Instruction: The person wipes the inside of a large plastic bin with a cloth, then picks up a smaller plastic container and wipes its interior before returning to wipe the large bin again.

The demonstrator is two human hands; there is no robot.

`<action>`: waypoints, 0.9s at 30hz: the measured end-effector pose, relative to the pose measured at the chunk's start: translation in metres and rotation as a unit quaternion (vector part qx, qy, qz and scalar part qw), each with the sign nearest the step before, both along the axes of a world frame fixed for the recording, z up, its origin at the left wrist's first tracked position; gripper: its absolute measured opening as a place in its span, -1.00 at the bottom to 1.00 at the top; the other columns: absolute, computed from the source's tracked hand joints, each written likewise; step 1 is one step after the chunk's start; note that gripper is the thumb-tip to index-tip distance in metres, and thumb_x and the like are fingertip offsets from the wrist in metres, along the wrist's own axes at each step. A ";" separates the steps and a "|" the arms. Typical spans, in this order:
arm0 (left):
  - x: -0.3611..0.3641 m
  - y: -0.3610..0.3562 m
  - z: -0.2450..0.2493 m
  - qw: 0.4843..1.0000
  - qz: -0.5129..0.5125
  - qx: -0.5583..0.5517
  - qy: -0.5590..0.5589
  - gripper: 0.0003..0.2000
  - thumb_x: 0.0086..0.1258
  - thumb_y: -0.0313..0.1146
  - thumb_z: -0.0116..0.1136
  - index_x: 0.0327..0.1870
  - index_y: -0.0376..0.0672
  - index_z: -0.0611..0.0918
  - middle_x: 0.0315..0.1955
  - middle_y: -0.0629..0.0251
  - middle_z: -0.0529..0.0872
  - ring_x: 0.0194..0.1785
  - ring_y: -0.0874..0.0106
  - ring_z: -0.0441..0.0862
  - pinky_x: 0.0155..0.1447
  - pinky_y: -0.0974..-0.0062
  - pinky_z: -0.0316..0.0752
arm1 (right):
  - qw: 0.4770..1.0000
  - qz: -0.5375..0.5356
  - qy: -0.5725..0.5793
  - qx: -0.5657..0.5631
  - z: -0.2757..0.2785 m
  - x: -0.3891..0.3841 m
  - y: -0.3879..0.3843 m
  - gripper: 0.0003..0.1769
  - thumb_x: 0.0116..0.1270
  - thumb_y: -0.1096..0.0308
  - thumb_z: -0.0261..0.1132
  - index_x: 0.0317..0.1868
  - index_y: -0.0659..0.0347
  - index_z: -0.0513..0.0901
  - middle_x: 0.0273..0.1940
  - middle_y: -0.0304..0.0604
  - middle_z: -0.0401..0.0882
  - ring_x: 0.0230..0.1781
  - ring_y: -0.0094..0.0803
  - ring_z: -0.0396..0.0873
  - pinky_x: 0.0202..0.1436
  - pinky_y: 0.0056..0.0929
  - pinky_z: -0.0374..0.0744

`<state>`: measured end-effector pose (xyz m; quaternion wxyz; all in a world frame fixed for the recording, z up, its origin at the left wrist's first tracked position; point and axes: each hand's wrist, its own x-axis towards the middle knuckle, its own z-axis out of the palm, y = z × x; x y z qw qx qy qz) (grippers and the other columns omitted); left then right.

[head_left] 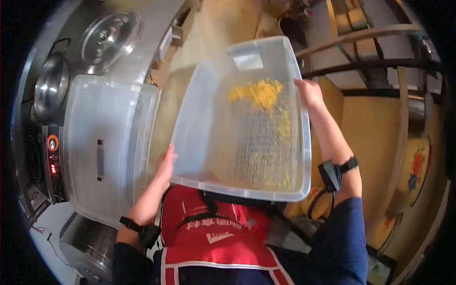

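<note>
Right of the desk (154,23), fingers (170,154) of both hands (165,166) (311,95) are holding a long tub (204,109) pointing ahead, some tips hiding.

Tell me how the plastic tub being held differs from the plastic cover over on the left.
The tub is held up between the left hand and right hand; the cover touches neither hand.
The tub is open with tall walls; the cover shows a broad, flattish face with a dark strip.
Yellow bits lie inside the tub; none show on the cover.
Both are see-through, pale plastic with rounded corners.
</note>
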<state>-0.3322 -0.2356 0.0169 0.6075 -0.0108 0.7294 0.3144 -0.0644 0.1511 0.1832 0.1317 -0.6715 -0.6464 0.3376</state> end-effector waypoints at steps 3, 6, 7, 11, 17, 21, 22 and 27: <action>-0.001 0.010 -0.037 0.998 0.035 0.055 0.025 -0.20 0.35 0.37 -0.12 0.21 -0.31 0.50 0.09 0.14 0.57 0.19 0.32 0.43 0.34 0.36 0.21 | 0.998 0.021 0.017 0.048 -0.033 0.007 0.023 -0.61 0.22 0.12 0.29 -0.18 0.32 0.72 -0.29 -0.07 0.70 -0.30 -0.39 0.57 -0.13 -0.36 0.51; 0.029 -0.041 -0.048 0.999 0.033 0.022 0.009 -0.19 0.35 0.38 -0.13 0.20 -0.32 0.50 0.06 0.15 0.58 0.18 0.33 0.43 0.33 0.33 0.20 | 1.000 -0.008 -0.005 -0.002 -0.030 0.009 -0.008 -0.57 0.19 0.10 0.31 -0.13 0.30 0.73 -0.20 0.00 0.72 -0.18 -0.33 0.62 -0.01 -0.36 0.53; 0.026 -0.036 -0.036 0.999 0.032 0.032 0.020 -0.19 0.35 0.38 -0.14 0.19 -0.32 0.50 0.04 0.17 0.58 0.16 0.34 0.43 0.32 0.34 0.22 | 1.000 -0.013 0.010 0.026 -0.033 0.015 -0.008 -0.58 0.19 0.09 0.31 -0.16 0.31 0.73 -0.23 0.00 0.71 -0.20 -0.32 0.62 -0.03 -0.34 0.53; 0.016 -0.043 -0.025 0.999 -0.013 0.035 0.027 -0.20 0.36 0.38 -0.16 0.10 -0.34 0.52 -0.02 0.17 0.58 0.11 0.36 0.44 0.26 0.36 0.27 | 0.996 0.001 -0.093 -0.006 -0.038 0.036 -0.011 -0.53 0.18 0.05 0.28 -0.13 0.32 0.72 -0.22 0.01 0.71 -0.19 -0.30 0.62 -0.02 -0.36 0.54; 0.006 -0.020 0.006 0.997 -0.028 0.052 0.044 -0.23 0.37 0.37 -0.18 0.14 -0.29 0.51 0.11 0.11 0.51 0.21 0.28 0.36 0.34 0.27 0.17 | 0.996 -0.076 0.004 -0.048 -0.033 0.039 -0.015 -0.50 0.21 0.07 0.31 -0.03 0.34 0.71 -0.14 -0.05 0.71 -0.10 -0.38 0.61 -0.05 -0.43 0.52; 0.002 -0.016 0.021 0.995 -0.055 0.039 0.067 -0.17 0.39 0.35 -0.18 0.22 -0.42 0.45 0.15 -0.05 0.53 0.27 0.23 0.42 0.37 0.28 0.20 | 0.994 -0.099 -0.014 -0.048 -0.037 0.048 -0.034 -0.50 0.20 0.06 0.31 -0.04 0.33 0.71 -0.15 -0.04 0.71 -0.14 -0.36 0.62 -0.03 -0.42 0.53; 0.002 -0.012 0.019 0.995 -0.050 0.045 0.070 -0.17 0.39 0.35 -0.18 0.22 -0.42 0.45 0.15 -0.05 0.53 0.27 0.23 0.42 0.37 0.28 0.20 | 0.991 -0.083 -0.083 -0.063 -0.029 0.035 -0.024 -0.49 0.19 0.06 0.29 -0.01 0.33 0.70 -0.15 -0.01 0.72 -0.14 -0.30 0.65 0.03 -0.37 0.55; 0.002 -0.032 0.013 0.996 -0.060 0.030 0.065 -0.20 0.41 0.32 -0.18 0.23 -0.39 0.47 0.16 -0.03 0.55 0.27 0.23 0.43 0.35 0.25 0.25 | 0.992 -0.071 -0.087 -0.058 -0.031 0.037 -0.037 -0.52 0.23 0.08 0.27 -0.13 0.40 0.69 -0.29 -0.10 0.67 -0.33 -0.38 0.54 -0.18 -0.32 0.50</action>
